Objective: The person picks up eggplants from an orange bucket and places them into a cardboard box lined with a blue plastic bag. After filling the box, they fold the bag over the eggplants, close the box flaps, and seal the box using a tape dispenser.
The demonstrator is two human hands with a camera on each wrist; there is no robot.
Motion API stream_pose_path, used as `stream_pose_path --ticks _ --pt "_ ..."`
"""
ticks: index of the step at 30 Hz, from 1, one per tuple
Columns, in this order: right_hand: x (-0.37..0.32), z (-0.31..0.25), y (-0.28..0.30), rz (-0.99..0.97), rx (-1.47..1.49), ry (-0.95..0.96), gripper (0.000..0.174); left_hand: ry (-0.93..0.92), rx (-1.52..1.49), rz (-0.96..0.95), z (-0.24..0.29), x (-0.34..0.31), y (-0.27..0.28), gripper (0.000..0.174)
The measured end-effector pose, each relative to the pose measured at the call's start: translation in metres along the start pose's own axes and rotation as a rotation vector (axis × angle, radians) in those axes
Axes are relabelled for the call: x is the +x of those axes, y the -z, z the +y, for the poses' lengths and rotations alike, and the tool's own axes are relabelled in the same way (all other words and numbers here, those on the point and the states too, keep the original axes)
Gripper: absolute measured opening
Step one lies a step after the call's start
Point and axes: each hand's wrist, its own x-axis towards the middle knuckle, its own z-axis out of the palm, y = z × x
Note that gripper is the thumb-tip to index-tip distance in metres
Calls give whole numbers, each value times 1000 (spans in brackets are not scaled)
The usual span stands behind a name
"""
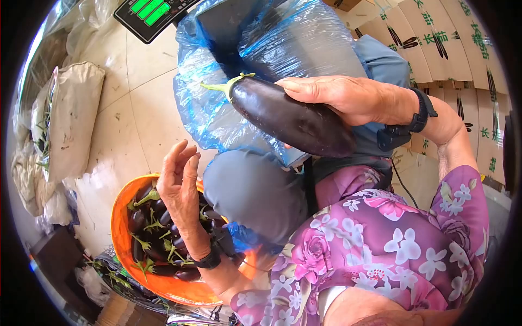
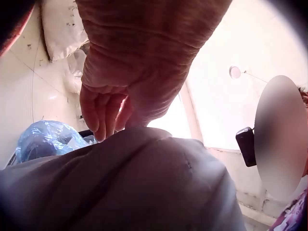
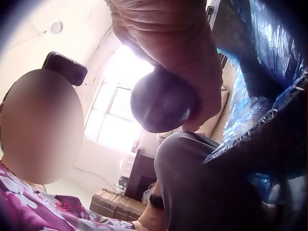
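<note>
A large, dark purple eggplant (image 1: 288, 117) with a green stem lies across the middle of the head view. My right hand (image 1: 350, 98) grips its rounded end, thumb along the near side. From below, the right wrist view shows that blunt end (image 3: 161, 103) against the palm. Under the eggplant is an open box lined with a blue plastic bag (image 1: 190, 117). My left hand (image 1: 182, 187) holds nothing; its fingers are loosely bent beside my knee (image 1: 253, 195). It overlaps an orange tub (image 1: 120, 212) of several eggplants (image 1: 157, 252) in the head view.
A scale display (image 1: 149, 13) with green digits stands at the top left. Printed cardboard cartons (image 1: 435, 49) are stacked at the right. A pale sack (image 1: 76, 119) sits on the tiled floor (image 1: 128, 117) at the left.
</note>
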Motion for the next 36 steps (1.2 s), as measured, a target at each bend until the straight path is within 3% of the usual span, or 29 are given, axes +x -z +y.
stream_pose_path --ticks 4,8,13,17,19,21,24,25,27,29,33,36 --pt "-3 7 -4 180 -134 38 49 40 -42 15 -19 -5 3 32" --pt "-20 -3 0 -9 -18 -15 53 84 -110 55 -31 -12 10 30" --pt "-29 -1 -7 271 6 -56 44 137 -156 165 -52 -18 22 29" --pt "-10 0 24 74 -3 -90 49 164 -168 212 -77 -24 34 29" --pt "4 -3 22 231 -170 -58 46 202 -173 219 -87 -29 37 29" --pt "24 -4 28 270 -229 -48 47 201 -177 219 -95 -34 38 30" --pt "63 4 61 383 -276 -211 60 216 -213 229 -113 -42 39 30" --pt "75 12 73 364 -281 -220 60 235 -207 246 -114 -45 37 30" --pt "96 28 95 502 -382 -221 75 309 -75 269 -104 -54 36 30" --pt "105 32 111 370 -362 -263 91 303 -131 288 -120 -72 48 30" --pt "106 37 129 443 -362 -327 93 414 -112 397 -115 -109 62 32" --pt "105 37 135 381 -316 -408 88 493 -135 464 -139 -137 69 33"
